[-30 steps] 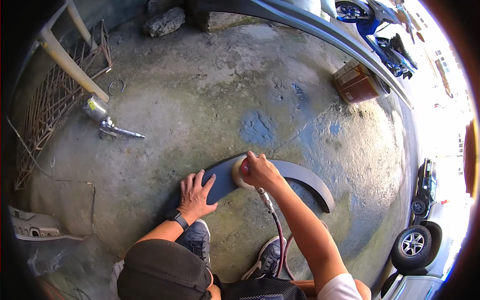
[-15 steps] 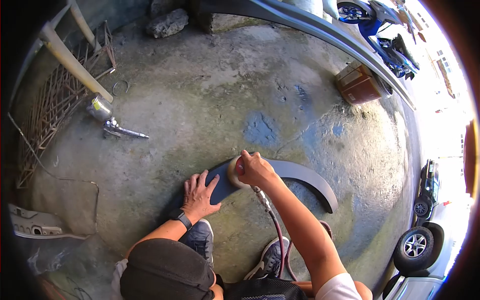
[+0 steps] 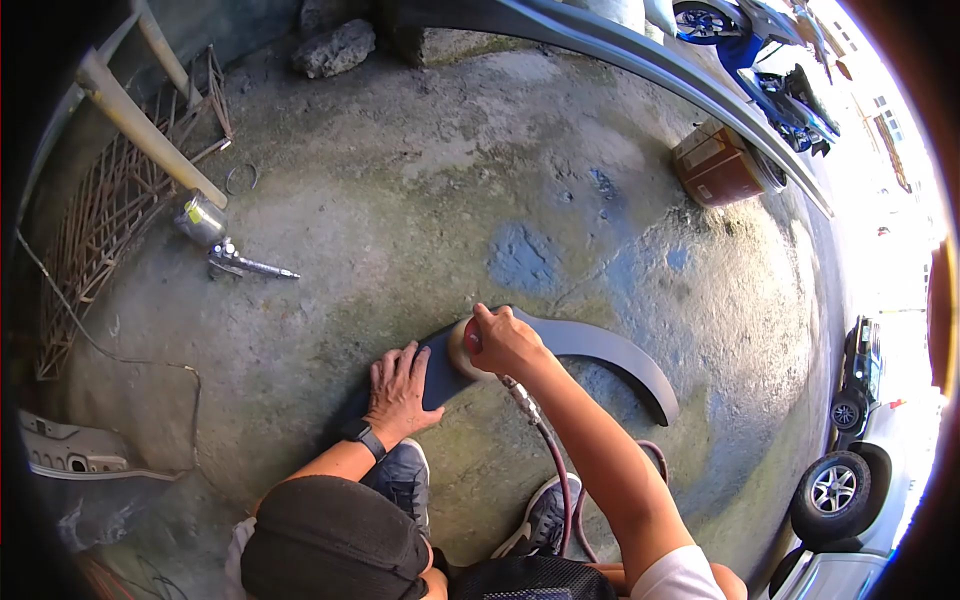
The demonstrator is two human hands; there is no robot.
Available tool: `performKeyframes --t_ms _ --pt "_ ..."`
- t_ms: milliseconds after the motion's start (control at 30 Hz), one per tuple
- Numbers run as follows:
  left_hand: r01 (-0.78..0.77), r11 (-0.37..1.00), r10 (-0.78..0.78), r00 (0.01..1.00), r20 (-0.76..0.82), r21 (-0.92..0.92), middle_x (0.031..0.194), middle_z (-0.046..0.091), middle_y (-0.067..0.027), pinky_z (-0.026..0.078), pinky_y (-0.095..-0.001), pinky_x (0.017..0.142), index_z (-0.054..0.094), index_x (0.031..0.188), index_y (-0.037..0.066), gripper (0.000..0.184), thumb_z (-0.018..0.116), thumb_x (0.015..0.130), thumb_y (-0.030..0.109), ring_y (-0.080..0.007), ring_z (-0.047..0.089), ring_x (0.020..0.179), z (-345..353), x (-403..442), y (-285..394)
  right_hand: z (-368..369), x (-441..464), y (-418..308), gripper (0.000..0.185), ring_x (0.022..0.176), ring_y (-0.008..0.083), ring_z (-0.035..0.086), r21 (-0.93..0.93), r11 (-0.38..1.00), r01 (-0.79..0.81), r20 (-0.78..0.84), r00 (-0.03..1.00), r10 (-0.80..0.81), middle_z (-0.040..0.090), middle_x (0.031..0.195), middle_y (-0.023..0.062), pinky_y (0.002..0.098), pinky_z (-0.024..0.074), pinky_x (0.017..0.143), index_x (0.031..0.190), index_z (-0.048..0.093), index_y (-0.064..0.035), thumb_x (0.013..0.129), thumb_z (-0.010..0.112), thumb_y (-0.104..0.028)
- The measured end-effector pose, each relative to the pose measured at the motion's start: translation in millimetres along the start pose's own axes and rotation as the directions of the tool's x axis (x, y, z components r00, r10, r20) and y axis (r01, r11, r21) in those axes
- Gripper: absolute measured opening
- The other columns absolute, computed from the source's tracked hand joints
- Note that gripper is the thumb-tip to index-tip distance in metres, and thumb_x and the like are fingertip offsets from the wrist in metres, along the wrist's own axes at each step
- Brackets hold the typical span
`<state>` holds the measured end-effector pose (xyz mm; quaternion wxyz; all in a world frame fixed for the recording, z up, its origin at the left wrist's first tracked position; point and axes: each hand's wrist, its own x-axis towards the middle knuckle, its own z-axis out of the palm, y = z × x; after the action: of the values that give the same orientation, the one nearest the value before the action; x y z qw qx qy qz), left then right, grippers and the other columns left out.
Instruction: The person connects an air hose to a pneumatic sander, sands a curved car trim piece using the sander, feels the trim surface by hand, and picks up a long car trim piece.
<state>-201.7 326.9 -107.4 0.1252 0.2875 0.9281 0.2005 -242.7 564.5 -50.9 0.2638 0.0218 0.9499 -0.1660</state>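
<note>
A dark grey curved panel (image 3: 610,350) lies on the concrete floor in front of my feet. My right hand (image 3: 503,343) is wrapped round a round sander (image 3: 462,350) with a red top, which rests on the left half of the panel. From the sander a metal fitting and a dark red hose (image 3: 560,465) run down between my shoes. My left hand (image 3: 400,388) lies flat on the panel's left part, just left of the sander, fingers somewhat apart. A dark watch is on the left wrist.
A spray gun (image 3: 225,245) lies at the left, near a rusty metal frame (image 3: 100,215). A brown bucket (image 3: 720,165) stands at the upper right under a long grey panel (image 3: 640,50). Two motorbikes and parked vehicles (image 3: 835,495) are on the right.
My right hand and the sander have moved left along the panel, closer to my left hand. The left hand's fingers have drawn a little closer together.
</note>
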Motion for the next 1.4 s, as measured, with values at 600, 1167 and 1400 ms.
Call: performKeyframes --t_ms 600,1167,1400 --pt "-0.004 1.000 0.004 1.000 0.013 0.011 0.152 0.044 -0.0203 0.035 -0.0570 0.111 0.047 0.147 0.004 0.099 0.089 0.066 0.043 -0.0409 0.041 0.136 1.8 0.0 -2.7 4.3 3.6 29.1 0.060 0.103 0.0467 0.072 -0.003 0.997 -0.075 -0.011 0.997 0.075 0.060 0.121 0.0291 0.0500 0.0617 0.082 0.142 0.050 -0.0102 0.088 0.069 -0.029" --pt "-0.024 0.999 0.023 1.000 0.001 0.035 0.153 0.043 -0.0204 0.035 -0.0567 0.111 0.048 0.146 0.006 0.098 0.090 0.065 0.041 -0.0410 0.041 0.137 -0.8 -0.6 1.1 3.3 10.2 34.8 0.056 0.102 0.0457 0.073 -0.006 0.988 -0.155 -0.090 0.984 0.154 0.060 0.121 0.0289 0.0497 0.0613 0.082 0.140 0.050 -0.0101 0.092 0.067 -0.033" --pt "-0.014 1.000 0.014 1.000 0.000 0.007 0.152 0.044 -0.0200 0.034 -0.0568 0.113 0.048 0.145 0.007 0.098 0.091 0.063 0.039 -0.0403 0.042 0.136 3.5 1.7 1.8 15.8 6.6 -8.6 0.049 0.099 0.0413 0.075 0.015 0.997 -0.077 -0.075 0.994 0.078 0.062 0.122 0.0282 0.0476 0.0624 0.078 0.138 0.053 -0.0099 0.098 0.060 -0.038"
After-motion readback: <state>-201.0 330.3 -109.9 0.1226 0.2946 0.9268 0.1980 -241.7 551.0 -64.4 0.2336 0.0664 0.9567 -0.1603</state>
